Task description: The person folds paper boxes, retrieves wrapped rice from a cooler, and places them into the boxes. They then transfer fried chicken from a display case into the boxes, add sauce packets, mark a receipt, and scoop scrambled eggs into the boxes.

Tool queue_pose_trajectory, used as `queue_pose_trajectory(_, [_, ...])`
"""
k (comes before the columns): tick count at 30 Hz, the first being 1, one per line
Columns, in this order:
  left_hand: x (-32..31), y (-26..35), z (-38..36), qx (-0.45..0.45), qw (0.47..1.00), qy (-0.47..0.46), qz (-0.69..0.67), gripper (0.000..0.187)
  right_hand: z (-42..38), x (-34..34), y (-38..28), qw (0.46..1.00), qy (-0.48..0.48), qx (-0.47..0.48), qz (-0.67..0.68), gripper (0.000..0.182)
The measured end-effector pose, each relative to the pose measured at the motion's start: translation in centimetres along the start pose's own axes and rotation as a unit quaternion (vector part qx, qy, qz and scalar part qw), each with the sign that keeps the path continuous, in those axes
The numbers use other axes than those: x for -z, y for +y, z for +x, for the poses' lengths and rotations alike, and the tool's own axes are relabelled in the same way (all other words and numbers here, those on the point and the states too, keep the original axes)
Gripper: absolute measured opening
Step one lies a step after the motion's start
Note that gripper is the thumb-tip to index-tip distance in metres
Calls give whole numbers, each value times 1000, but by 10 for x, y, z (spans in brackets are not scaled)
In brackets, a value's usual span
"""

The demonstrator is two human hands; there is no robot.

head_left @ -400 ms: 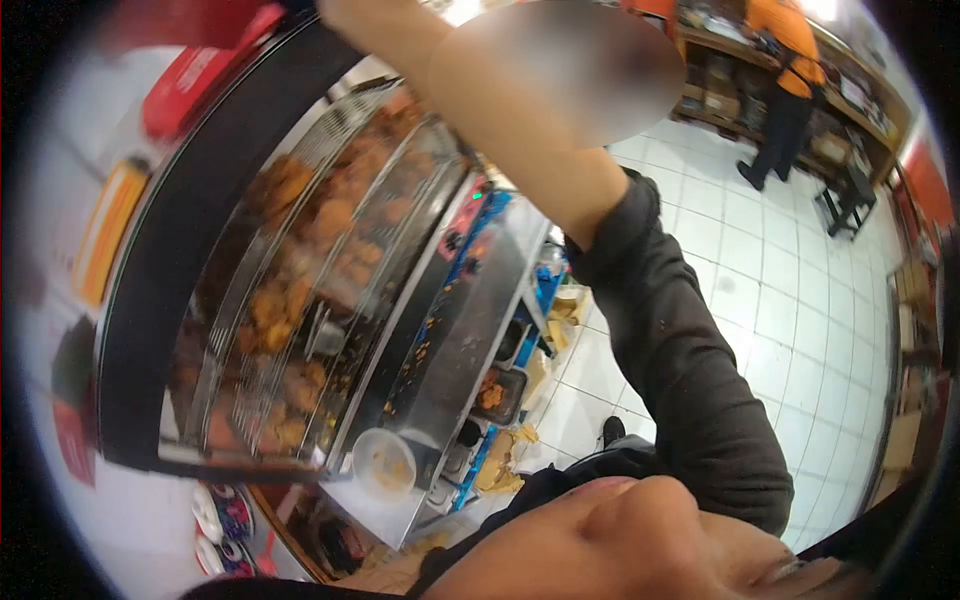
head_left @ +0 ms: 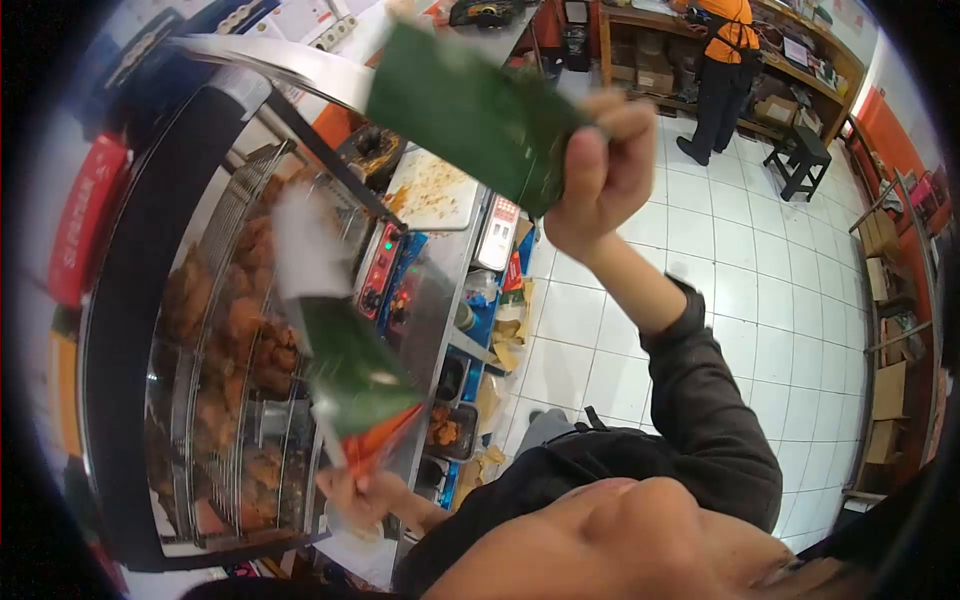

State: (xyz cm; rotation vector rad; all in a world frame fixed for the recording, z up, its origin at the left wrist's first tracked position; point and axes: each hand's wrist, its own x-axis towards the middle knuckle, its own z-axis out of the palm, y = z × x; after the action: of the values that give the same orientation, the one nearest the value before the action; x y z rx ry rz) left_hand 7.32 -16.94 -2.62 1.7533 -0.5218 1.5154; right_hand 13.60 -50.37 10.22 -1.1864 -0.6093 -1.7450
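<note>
My right hand (head_left: 605,175) is raised at the upper middle, with thumb and fingers closed on a dark green sheet or packet (head_left: 455,105) that reaches up and left. Lower down, beside the glass front of a food warmer, my left hand (head_left: 360,495) pinches the bottom of a green and orange packet (head_left: 355,365). A blurred white piece (head_left: 310,240) extends above this packet; what it is cannot be made out. The two hands are well apart. Fried food (head_left: 245,325) sits on wire racks behind the glass.
Beyond my hands are a stained white board (head_left: 432,190), a red control panel (head_left: 380,270) and a metal counter edge (head_left: 425,390). A tray of food pieces (head_left: 450,428) sits below. A person in orange (head_left: 725,40) stands at a far shelf, near a black stool (head_left: 798,160).
My right arm has moved back from the upper left, and its hand now shows with a green sheet. My left hand and its packet have come into view. The camera view has shifted.
</note>
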Motion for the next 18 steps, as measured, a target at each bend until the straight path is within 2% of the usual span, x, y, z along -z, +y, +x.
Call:
queue_pose_trajectory(1, [-18,-7,-2,16,999,-13,33,31,-19,10,13,999,-15,-45,-11,17])
queue_pose_trajectory(3, [-54,-14,6,167,976,-139,-30,23,-55,35,48,971,-108,-164,-136,20])
queue_pose_trajectory(4, [-75,-13,12,171,975,-139,-25,23,-73,46,70,970,-112,-169,-134,20])
queue_pose_trajectory(6, [-117,-6,32,173,943,-275,-68,16,-106,60,118,933,-196,-143,-266,25])
queue_pose_trajectory(7, [-132,-7,36,240,908,-335,-74,13,-117,62,135,935,-203,-147,-252,25])
queue_pose_trajectory(9, [-158,-23,42,307,833,-454,-79,10,-136,59,169,925,-266,-72,-260,26])
queue_pose_trajectory(10, [-171,-30,46,314,838,-439,-74,10,-142,51,185,923,-291,-56,-248,27])
queue_pose_trajectory(12, [-196,-40,60,351,781,-504,-111,8,-160,33,230,911,-361,-54,-192,28])
queue_pose_trajectory(13, [-208,-46,68,358,786,-492,-108,8,-168,20,251,905,-395,-47,-151,27])
queue_pose_trajectory(15, [-227,-56,82,365,781,-489,-132,8,-193,13,306,807,-577,-78,-99,14])
queue_pose_trajectory(16, [-235,-40,93,363,825,-414,-124,7,-191,12,315,821,-558,-68,-101,12])
queue_pose_trajectory(17, [-244,-42,100,371,823,-414,-117,7,-191,12,322,835,-537,-62,-103,12])
queue_pose_trajectory(18, [-253,-48,110,365,830,-410,-98,7,-189,15,327,832,-494,-234,-91,15])
